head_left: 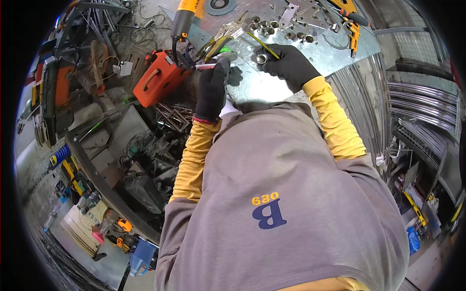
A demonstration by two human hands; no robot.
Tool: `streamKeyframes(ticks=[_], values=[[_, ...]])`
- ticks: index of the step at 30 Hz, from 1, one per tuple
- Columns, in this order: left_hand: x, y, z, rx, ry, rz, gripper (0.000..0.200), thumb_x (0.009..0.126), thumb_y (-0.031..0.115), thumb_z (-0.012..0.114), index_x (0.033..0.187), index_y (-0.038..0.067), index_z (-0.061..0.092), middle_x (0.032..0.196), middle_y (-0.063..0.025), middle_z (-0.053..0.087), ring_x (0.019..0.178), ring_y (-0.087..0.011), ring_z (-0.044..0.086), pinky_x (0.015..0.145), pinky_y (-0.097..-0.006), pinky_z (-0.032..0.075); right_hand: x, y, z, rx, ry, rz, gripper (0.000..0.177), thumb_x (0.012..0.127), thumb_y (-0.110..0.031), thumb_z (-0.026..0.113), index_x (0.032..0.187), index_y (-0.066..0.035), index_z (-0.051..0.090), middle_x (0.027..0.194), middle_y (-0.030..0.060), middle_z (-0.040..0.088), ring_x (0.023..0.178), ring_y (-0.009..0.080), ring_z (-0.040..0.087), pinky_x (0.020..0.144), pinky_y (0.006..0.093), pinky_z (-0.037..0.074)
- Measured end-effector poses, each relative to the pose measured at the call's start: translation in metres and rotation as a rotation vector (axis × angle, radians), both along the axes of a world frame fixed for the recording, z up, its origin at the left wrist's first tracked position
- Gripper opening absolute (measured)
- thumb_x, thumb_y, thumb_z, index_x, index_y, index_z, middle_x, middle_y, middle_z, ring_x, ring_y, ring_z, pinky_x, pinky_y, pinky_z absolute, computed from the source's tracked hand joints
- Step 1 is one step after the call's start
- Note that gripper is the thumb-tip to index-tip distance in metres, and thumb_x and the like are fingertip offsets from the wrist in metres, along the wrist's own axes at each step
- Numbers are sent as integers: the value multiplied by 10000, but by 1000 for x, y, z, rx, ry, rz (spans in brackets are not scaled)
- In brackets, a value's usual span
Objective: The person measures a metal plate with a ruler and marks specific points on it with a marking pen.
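In the head view, the gloved left hand (211,89) is curled tight around a red-tipped pen (208,66), whose tip lies at the near left edge of the metal sheet (315,56). Just to its right, the gloved right hand (287,63) rests on the sheet near that same edge, its fingertips pinching a small metal ring (261,59), with a thin yellow strip (262,44) slanting up from them. More short tube pieces (264,25) sit in a row farther back beside locking pliers (229,33).

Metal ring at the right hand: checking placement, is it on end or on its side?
On end: the metal ring shows its round opening to the camera, pinched by the right hand.
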State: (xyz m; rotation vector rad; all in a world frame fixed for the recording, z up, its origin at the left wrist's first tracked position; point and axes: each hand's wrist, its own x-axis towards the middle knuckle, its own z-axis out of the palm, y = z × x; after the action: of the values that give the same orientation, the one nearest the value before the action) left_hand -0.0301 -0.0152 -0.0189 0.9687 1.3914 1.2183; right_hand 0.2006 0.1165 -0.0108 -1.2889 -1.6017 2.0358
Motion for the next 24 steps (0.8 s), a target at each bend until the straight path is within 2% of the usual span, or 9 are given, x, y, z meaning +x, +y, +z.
streamKeyframes(ticks=[1,4,8,10,11,13,16,19,24], values=[[0,2,0,-67,-188,-5,365,1124,177,508,1375,-73,598,1112,-201,761,966,-267,766,909,-401,616,0,-1,2,9,-4,-2,441,847,-122,834,1279,-73,758,797,3,669,668,93,598,607,272,511],[17,3,2,12,-136,38,332,1093,102,528,1365,-74,602,1154,-194,754,1010,-269,759,946,-422,611,0,-1,-1,-2,3,-19,392,853,-120,820,1238,-67,774,807,15,690,680,95,617,616,272,527],[21,5,-3,37,-193,70,319,1084,99,529,1337,-74,616,1157,-183,755,1024,-266,757,953,-420,613,-1,-1,-1,1,-27,-9,355,863,-117,803,1213,-60,781,812,25,704,683,99,626,617,276,536],[16,6,-4,37,-25,3,320,1065,87,550,1333,-75,619,1130,-160,762,1027,-243,753,931,-388,606,-1,0,-2,12,-23,13,345,874,-111,791,1214,-56,777,804,23,703,681,102,628,622,279,542],[16,6,-4,34,-22,2,320,1065,87,550,1333,-75,619,1130,-160,762,1027,-243,753,931,-388,606,-1,0,-4,9,-20,12,345,874,-111,791,1214,-56,777,804,23,703,681,102,628,622,279,542],[21,10,10,40,-49,50,214,1009,67,662,1198,-11,723,872,-3,711,742,-56,604,636,-230,474,-1,1,-6,-6,0,8,350,876,-110,794,1221,-55,773,800,19,701,674,101,626,624,279,542],[24,16,34,-9,57,49,165,999,78,681,1133,-1,738,797,12,680,691,-45,586,579,-228,452,0,1,-3,11,-5,13,354,877,-112,800,1226,-57,772,792,13,697,668,96,624,620,279,539],[23,26,25,20,121,11,130,992,106,707,1080,15,733,769,14,663,638,-44,565,528,-236,433,0,0,-6,3,15,5,355,878,-110,804,1228,-61,773,806,18,711,659,96,621,615,280,535],[30,29,26,-7,69,16,102,985,133,727,1002,32,725,738,25,646,582,-40,541,485,-240,411,-3,-2,-5,4,-6,-21,347,877,-92,793,1222,-61,776,827,29,733,658,100,628,608,281,532]])
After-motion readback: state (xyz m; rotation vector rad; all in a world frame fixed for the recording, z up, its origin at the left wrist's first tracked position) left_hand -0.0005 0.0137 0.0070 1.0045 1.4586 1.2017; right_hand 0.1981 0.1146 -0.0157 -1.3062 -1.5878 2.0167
